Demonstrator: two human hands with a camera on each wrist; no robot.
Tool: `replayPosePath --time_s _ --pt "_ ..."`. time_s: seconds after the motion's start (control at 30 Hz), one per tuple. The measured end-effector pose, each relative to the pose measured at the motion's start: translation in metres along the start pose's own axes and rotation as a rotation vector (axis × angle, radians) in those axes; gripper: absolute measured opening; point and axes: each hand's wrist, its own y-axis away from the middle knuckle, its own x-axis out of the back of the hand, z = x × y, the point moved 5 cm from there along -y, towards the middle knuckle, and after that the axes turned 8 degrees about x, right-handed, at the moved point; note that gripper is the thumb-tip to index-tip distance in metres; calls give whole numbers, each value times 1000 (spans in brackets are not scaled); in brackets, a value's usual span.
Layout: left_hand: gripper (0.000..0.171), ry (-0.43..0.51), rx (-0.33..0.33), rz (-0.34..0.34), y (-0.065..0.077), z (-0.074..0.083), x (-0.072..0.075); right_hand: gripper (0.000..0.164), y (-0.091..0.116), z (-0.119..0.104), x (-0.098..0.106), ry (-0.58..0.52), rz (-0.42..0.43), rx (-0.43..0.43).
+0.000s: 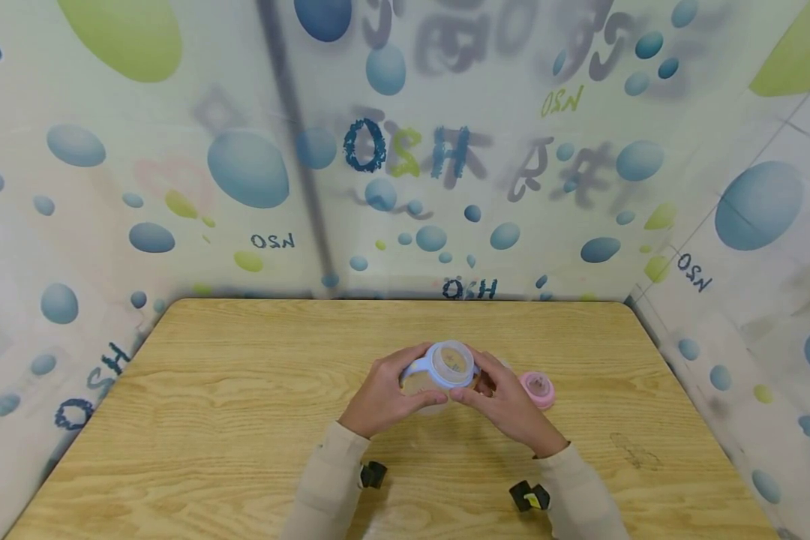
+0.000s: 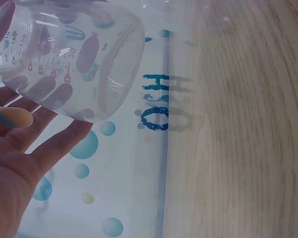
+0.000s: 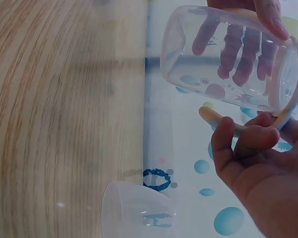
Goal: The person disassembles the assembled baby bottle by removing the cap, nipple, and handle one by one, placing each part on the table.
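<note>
A clear baby bottle [image 2: 72, 59] with printed volume marks is tilted in the air, a light blue handle ring [image 1: 434, 365] around its neck. My left hand [image 1: 394, 386] holds it, fingers spread along the bottle's wall and thumb near the ring. In the right wrist view, my right hand [image 3: 260, 173] curls its fingers round one handle [image 3: 223, 124] of the ring, by the neck. The other handle [image 2: 12, 116] sticks out past my left palm. In the head view the hands cover much of the bottle's body.
A pink ring with a clear teat [image 1: 538, 390] lies on the wooden table [image 1: 243, 375], right of my right hand. A translucent cap [image 3: 134, 213] stands on the table beyond that hand. A patterned wall [image 1: 405, 225] borders the table's far edge.
</note>
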Motion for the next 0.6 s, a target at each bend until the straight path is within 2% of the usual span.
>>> replayPosePath --time_s 0.27,0.43,0.6 --pt "67 3 11 4 -1 2 -1 64 0 0 0 -128 -25 11" --pt "65 6 7 1 0 1 0 64 -1 -1 1 -170 -28 28" --pt "63 2 -10 1 0 1 0 64 0 -2 3 -159 -17 4"
